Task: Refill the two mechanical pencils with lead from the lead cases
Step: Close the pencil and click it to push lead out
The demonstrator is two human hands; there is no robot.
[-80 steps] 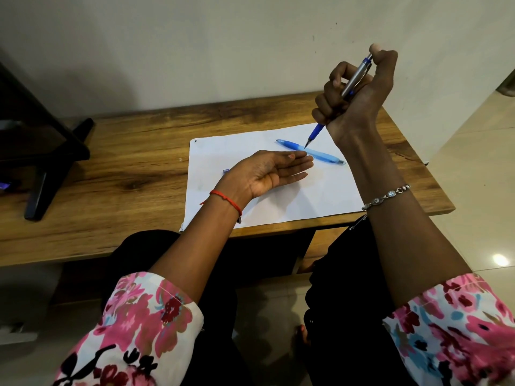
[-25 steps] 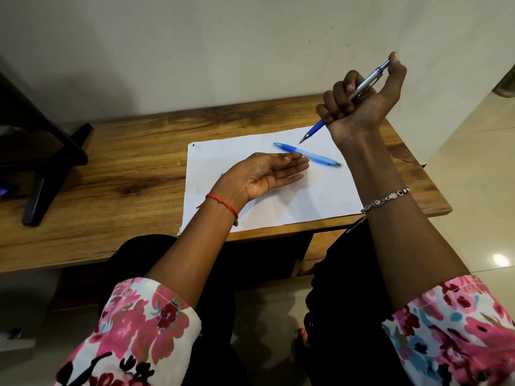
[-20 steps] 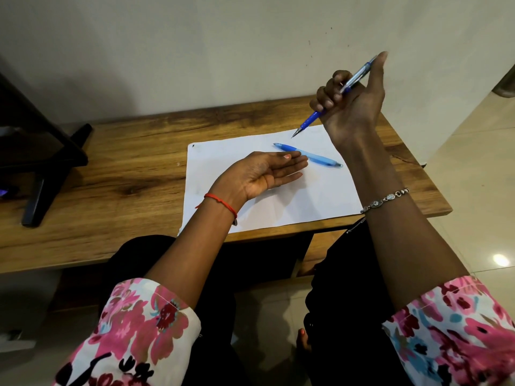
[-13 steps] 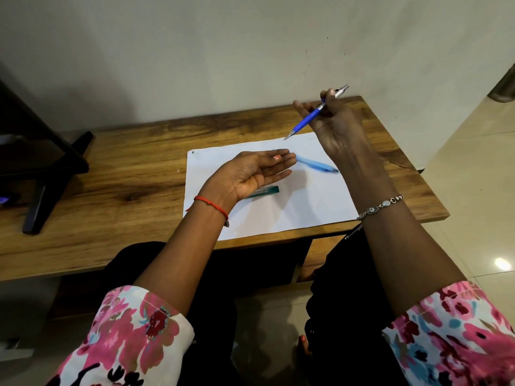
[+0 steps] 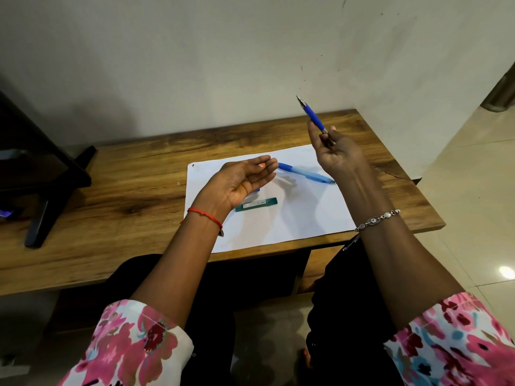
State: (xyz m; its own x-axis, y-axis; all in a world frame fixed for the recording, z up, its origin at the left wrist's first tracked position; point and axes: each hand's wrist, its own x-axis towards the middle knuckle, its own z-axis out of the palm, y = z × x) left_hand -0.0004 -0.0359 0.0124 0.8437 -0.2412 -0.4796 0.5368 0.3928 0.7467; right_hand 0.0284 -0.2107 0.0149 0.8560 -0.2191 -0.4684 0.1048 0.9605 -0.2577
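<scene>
My right hand [image 5: 338, 156] is raised above the table's back right, holding a dark blue mechanical pencil [image 5: 313, 117] with its metal tip pointing up and away. My left hand [image 5: 242, 181] hovers palm up over the white paper [image 5: 303, 215], fingers apart and slightly cupped; I cannot tell whether anything lies in the palm. A light blue mechanical pencil [image 5: 305, 172] lies on the paper between my hands. A green lead case [image 5: 256, 204] lies flat on the paper just right of my left wrist. A small blue object [image 5: 257, 190] peeks out under my left hand.
The wooden table [image 5: 125, 190] stands against a pale wall. A black stand [image 5: 47, 176] occupies its left end. Tiled floor [image 5: 473, 190] runs along the right side. My lap is below the table's front edge.
My right hand has turned the dark blue pencil over: its tip pointed down toward the paper, now it points up. My left hand lifted slightly, uncovering the green lead case.
</scene>
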